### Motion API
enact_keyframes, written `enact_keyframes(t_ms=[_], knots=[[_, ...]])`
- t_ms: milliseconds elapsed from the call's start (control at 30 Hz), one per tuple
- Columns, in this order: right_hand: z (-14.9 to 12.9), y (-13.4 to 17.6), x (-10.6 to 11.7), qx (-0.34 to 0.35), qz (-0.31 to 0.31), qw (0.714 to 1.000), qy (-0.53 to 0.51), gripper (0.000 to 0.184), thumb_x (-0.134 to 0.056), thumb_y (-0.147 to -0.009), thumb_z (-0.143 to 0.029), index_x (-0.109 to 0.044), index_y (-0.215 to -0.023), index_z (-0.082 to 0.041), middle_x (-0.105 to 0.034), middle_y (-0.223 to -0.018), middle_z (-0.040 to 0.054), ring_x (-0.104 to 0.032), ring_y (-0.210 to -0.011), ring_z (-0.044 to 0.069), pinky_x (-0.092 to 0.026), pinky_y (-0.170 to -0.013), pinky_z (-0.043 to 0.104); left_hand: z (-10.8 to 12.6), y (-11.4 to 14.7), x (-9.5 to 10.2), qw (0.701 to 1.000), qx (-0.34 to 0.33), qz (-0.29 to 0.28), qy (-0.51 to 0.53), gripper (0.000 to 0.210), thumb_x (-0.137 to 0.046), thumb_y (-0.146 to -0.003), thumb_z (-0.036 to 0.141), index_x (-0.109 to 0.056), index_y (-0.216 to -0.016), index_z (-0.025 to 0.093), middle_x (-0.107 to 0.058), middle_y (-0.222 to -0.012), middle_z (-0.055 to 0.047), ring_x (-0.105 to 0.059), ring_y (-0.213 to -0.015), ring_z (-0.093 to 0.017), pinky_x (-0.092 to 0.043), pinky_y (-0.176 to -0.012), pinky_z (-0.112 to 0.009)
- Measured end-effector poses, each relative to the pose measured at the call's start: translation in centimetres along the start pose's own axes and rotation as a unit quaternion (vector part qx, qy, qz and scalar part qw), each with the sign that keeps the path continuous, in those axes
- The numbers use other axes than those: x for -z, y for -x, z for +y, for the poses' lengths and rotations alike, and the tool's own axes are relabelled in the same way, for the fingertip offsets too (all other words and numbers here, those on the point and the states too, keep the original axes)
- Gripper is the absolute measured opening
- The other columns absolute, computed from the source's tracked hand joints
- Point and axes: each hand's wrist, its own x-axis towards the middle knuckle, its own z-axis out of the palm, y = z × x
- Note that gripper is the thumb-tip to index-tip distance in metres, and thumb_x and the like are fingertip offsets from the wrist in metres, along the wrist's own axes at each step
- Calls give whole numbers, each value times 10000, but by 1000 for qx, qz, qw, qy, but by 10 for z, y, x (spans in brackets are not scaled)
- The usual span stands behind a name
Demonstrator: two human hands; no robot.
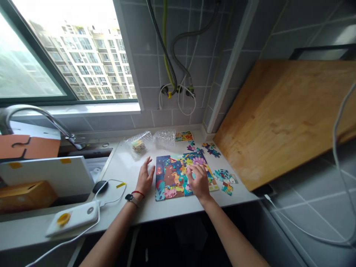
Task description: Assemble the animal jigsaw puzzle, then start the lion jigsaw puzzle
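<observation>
A colourful jigsaw puzzle (pixel 169 180) lies on the white counter, many of its pieces joined inside a flat board. My left hand (pixel 145 175) rests just left of the board with thumb and fingers apart, holding nothing. Over the right half of the puzzle, my right hand (pixel 198 180) has its fingers curled in toward the thumb. Whatever is between those fingertips is too small to make out. Loose puzzle pieces (pixel 225 175) are scattered to the right of the board, and more pieces (pixel 211 149) lie behind it.
Behind the puzzle sit a clear bag of pieces (pixel 138 145), bubble wrap (pixel 164 138) and a small picture card (pixel 184 136). A white power bank (pixel 73 218) with a cable is at the left, near the sink faucet (pixel 47 115). A wooden board (pixel 289 118) leans at right.
</observation>
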Motion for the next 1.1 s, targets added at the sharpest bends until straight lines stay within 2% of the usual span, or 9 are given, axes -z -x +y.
enact_keyframes(t_ms=[100, 200, 300, 400, 533, 700, 900, 1000, 1100], knots=[[14, 29, 42, -34, 1, 999, -1, 228, -519, -1022, -232, -746, -1000, -221, -732, -939, 80, -644, -942, 260, -540, -884, 428, 1, 45, 14, 997, -38, -27, -55, 682, -514, -1020, 491, -310, -1610, 218, -513, -1555, -174, -479, -1456, -336, -403, -1189, -577], [46, 65, 90, -53, -13, 998, 22, 217, -540, -1011, -265, -751, -980, -226, -729, -937, 86, -656, -958, 273, -543, -939, 463, 2, 73, 22, 991, -63, -48, -112, 701, -507, -1027, 498, -274, -1627, 220, -477, -1584, -177, -429, -1491, -356, -402, -1191, -582], [81, 96, 131, -96, -43, 993, 49, 225, -550, -989, -289, -760, -1036, -223, -714, -1006, 109, -665, -1010, 285, -575, -941, 459, 3, 81, 21, 980, -86, -73, -161, 689, -469, -1038, 510, -286, -1625, 198, -488, -1575, -184, -424, -1490, -377, -401, -1183, -592], [97, 114, 153, -124, -91, 986, 61, 240, -567, -957, -295, -767, -1064, -216, -717, -1098, 122, -681, -1063, 291, -582, -984, 464, 5, 79, 18, 973, -88, -90, -193, 664, -423, -1047, 518, -330, -1603, 169, -513, -1553, -191, -425, -1485, -391, -396, -1178, -594], [91, 113, 160, -143, -142, 976, 85, 250, -557, -923, -211, -783, -1028, -200, -738, -1129, 130, -683, -1104, 296, -557, -1041, 470, 10, 77, 17, 971, -82, -103, -200, 657, -384, -1048, 514, -376, -1572, 118, -539, -1520, -209, -439, -1469, -391, -387, -1185, -575], [78, 99, 167, -167, -187, 963, 102, 264, -547, -918, -169, -782, -1038, -175, -756, -1121, 120, -691, -1087, 267, -549, -1041, 424, 14, 78, 19, 971, -84, -107, -194, 622, -381, -1038, 518, -419, -1547, 162, -575, -1473, -194, -470, -1442, -393, -397, -1174, -578], [77, 95, 172, -188, -195, 957, 109, 290, -526, -936, -177, -783, -1071, -181, -771, -1155, 113, -702, -1117, 259, -541, -1043, 413, 26, 77, 22, 972, -85, -108, -190, 576, -372, -1029, 503, -473, -1488, 170, -592, -1437, -205, -503, -1407, -391, -405, -1167, -579], [73, 100, 170, -197, -199, 953, 113, 312, -513, -947, -180, -781, -1105, -171, -756, -1234, 129, -691, -1176, 264, -523, -1081, 425, 32, 78, 24, 973, -94, -112, -179, 554, -388, -1015, 476, -507, -1459, 166, -588, -1443, -205, -501, -1410, -384, -406, -1169, -569], [67, 105, 172, -196, -219, 948, 117, 345, -512, -959, -186, -762, -1194, -160, -713, -1346, 135, -645, -1289, 257, -471, -1158, 423, 35, 77, 27, 971, -118, -126, -167, 522, -421, -1000, 467, -547, -1438, 211, -586, -1464, -175, -478, -1438, -382, -413, -1166, -574]])
